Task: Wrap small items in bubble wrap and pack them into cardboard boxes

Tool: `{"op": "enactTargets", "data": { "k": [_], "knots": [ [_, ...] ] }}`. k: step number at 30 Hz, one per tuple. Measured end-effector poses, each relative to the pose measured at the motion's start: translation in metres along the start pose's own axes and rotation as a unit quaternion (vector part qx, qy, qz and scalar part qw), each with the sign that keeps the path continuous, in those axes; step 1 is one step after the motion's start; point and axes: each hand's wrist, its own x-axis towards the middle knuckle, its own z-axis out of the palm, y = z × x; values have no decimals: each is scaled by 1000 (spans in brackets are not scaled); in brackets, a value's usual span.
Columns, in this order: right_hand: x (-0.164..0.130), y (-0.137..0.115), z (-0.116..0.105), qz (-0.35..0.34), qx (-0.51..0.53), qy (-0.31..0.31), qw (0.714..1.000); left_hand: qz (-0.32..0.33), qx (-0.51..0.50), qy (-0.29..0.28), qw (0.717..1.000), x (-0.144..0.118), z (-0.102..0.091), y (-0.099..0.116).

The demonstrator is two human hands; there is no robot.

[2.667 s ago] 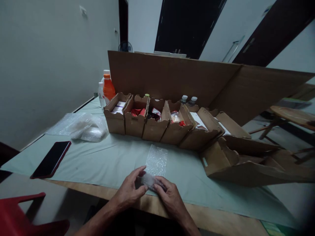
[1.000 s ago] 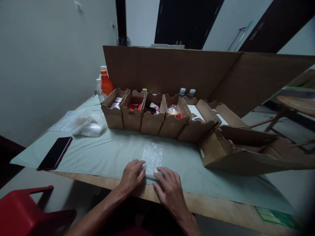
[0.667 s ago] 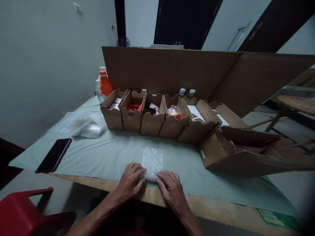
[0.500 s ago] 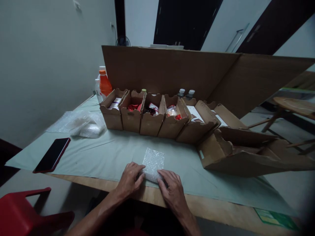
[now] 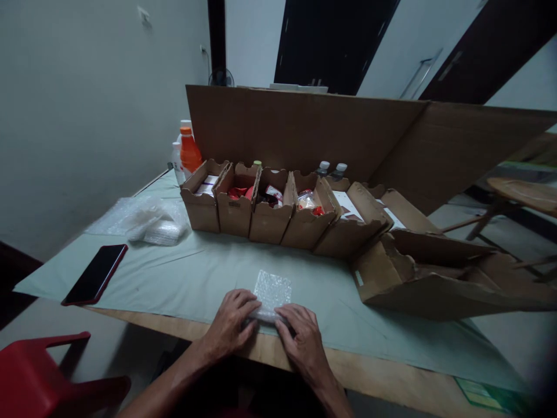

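Note:
A small sheet of bubble wrap (image 5: 273, 287) lies near the front edge of the table, its near end folded or rolled up. My left hand (image 5: 237, 318) grips the left end of that folded part, thumb below and fingers on top. At the right end my right hand (image 5: 300, 330) pinches it the same way. Whether anything lies inside the fold, I cannot tell.
Several cardboard bins (image 5: 270, 223) with packets and boxes stand in a row behind, before an upright cardboard panel (image 5: 296, 128). A larger bin (image 5: 435, 290) is at right. Left are a phone (image 5: 96, 274), loose bubble wrap (image 5: 161, 229) and an orange bottle (image 5: 190, 152).
Both hands have rolled the near edge of the bubble wrap over and away from me, so less of the flat sheet shows. The view has shifted slightly.

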Motion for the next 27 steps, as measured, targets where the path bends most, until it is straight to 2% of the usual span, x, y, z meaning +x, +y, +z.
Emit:
{"op": "enactTargets", "data": {
  "k": [5,8,11,16,18,20,23,25,27],
  "knots": [
    [-4,-1,-2,12,-32,13,999,-47,-11,-15,999,12,0,0],
    [-6,-5,-5,2,-75,21,997,-81,35,-34,996,23,2,1],
    [-8,-9,-6,-8,-98,0,995,-98,67,-32,992,32,6,0],
    [-5,-12,0,15,-108,-14,994,-125,76,6,989,32,12,-1],
    [0,-9,3,22,-101,-14,995,-151,39,44,987,27,13,0],
    [4,-6,4,31,-84,-11,996,-183,-40,93,978,21,13,1],
    [11,-1,1,57,-35,-7,998,-255,-203,139,935,11,11,6],
    [14,-1,-3,80,5,-3,997,-324,-334,138,874,8,8,14],
    [15,-5,-8,101,41,6,994,-375,-465,109,795,7,4,24]
  ]
}}
